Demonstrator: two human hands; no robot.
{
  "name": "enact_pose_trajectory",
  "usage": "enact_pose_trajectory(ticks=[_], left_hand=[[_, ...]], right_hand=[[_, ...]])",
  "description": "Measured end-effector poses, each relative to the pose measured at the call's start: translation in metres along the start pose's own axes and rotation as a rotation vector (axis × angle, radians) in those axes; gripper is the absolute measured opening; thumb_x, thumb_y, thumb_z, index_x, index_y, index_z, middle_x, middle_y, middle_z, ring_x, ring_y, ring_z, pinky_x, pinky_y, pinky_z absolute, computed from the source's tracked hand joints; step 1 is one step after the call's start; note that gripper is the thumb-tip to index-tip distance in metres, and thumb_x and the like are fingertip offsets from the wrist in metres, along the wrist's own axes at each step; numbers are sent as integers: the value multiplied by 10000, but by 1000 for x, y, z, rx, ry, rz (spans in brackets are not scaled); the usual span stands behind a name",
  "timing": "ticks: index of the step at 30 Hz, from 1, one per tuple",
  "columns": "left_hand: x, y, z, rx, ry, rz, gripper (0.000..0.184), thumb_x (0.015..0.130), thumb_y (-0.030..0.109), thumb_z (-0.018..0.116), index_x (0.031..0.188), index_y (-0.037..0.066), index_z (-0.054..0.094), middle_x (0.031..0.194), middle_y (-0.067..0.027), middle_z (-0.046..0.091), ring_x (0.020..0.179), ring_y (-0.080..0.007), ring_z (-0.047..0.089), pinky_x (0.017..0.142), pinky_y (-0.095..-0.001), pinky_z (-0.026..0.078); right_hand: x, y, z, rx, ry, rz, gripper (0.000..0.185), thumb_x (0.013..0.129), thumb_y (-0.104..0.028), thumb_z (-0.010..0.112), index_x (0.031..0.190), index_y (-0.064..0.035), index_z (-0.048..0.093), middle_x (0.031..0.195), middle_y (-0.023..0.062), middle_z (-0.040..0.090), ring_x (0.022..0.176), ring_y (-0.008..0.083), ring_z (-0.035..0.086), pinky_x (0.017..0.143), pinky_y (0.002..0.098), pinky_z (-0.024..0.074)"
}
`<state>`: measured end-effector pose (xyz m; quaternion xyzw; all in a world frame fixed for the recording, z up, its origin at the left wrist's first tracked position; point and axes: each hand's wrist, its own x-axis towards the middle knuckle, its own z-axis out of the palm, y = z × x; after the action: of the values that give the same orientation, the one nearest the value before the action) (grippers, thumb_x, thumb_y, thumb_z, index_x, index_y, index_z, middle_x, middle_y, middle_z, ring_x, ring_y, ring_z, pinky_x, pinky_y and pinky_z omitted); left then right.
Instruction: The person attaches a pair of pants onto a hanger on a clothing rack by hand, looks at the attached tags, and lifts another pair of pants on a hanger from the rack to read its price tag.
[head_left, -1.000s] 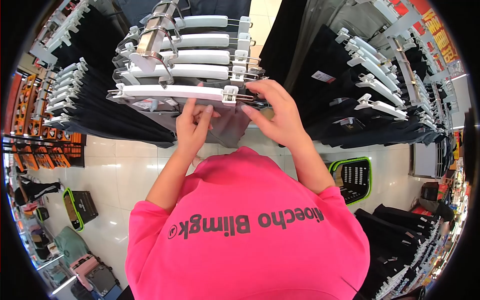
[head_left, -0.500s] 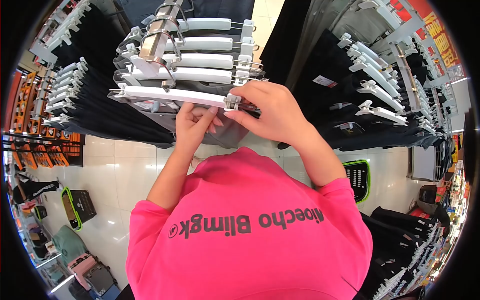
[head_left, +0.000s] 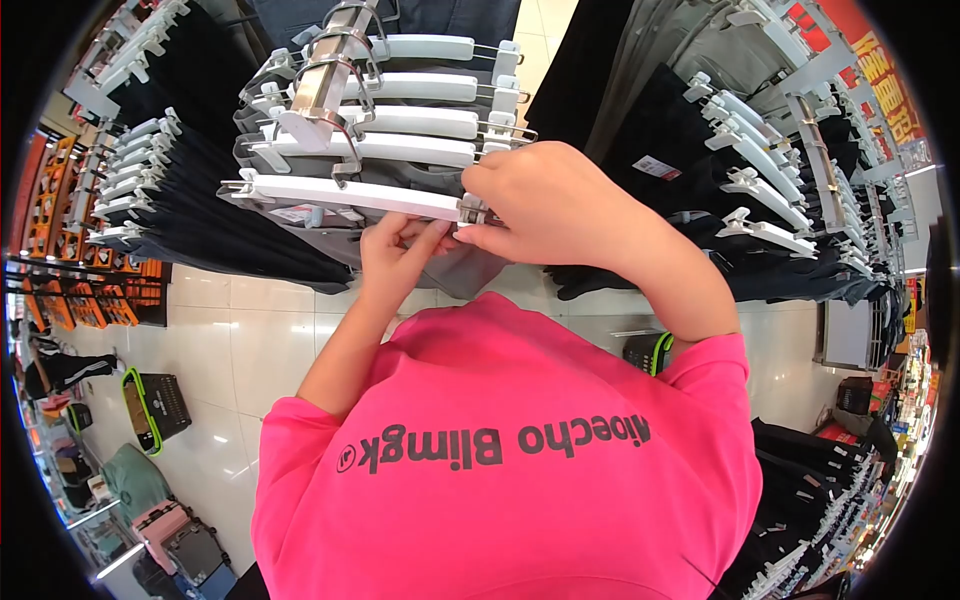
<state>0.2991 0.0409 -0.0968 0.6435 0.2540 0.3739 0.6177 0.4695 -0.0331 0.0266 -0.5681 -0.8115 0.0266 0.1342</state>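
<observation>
A white clip hanger (head_left: 350,194) hangs at the near end of the metal rail (head_left: 322,90), with grey trousers (head_left: 470,270) below it. My right hand (head_left: 560,205) is closed at the hanger's right end, thumb and fingers pinching the white clip (head_left: 470,212). Just below the bar, my left hand (head_left: 395,255) pinches the top edge of the grey trousers near that clip. The fingertips of both hands almost meet there. Beneath the left part of the bar shows a white label (head_left: 295,214).
Several more white hangers (head_left: 420,122) with trousers hang behind on the same rail. Racks of dark trousers stand on the left (head_left: 220,220) and right (head_left: 650,190). Baskets with green rims stand on the tiled floor, one at left (head_left: 160,410), another (head_left: 650,352) by my right arm.
My right wrist and elbow have swung up and outward, turning the hand over the clip. The left hand keeps its place at the trousers' edge. The view has shifted slightly.
</observation>
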Motion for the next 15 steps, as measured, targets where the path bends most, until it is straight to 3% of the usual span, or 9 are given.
enact_pose_trajectory(ticks=[1,3,6,15], left_hand=[[-1,-3,1,-1,-1,0,122,817,16,584,924,-41,570,726,-119,645,580,-126,604,539,-203,466],[-3,-7,2,333,104,360,118,774,3,629,884,-33,603,763,-94,651,637,-134,612,592,-226,473],[-5,-8,2,532,197,499,104,739,8,661,835,-13,628,748,-85,646,636,-150,608,592,-243,464],[-3,-8,4,564,246,615,115,714,2,675,817,4,624,689,-96,612,582,-183,579,547,-260,446]], right_hand=[[1,0,0,0,0,1,305,721,-284,646,742,4,549,650,110,554,628,283,584,564,354,458],[2,-1,0,-26,-19,7,323,733,-299,636,723,14,556,613,116,550,603,288,582,558,354,458],[4,-4,-2,-39,-95,41,327,735,-305,632,688,11,564,596,123,555,586,293,582,555,356,459],[8,-2,5,-23,-147,-2,310,731,-291,634,673,10,585,606,135,571,598,305,589,564,362,464]])
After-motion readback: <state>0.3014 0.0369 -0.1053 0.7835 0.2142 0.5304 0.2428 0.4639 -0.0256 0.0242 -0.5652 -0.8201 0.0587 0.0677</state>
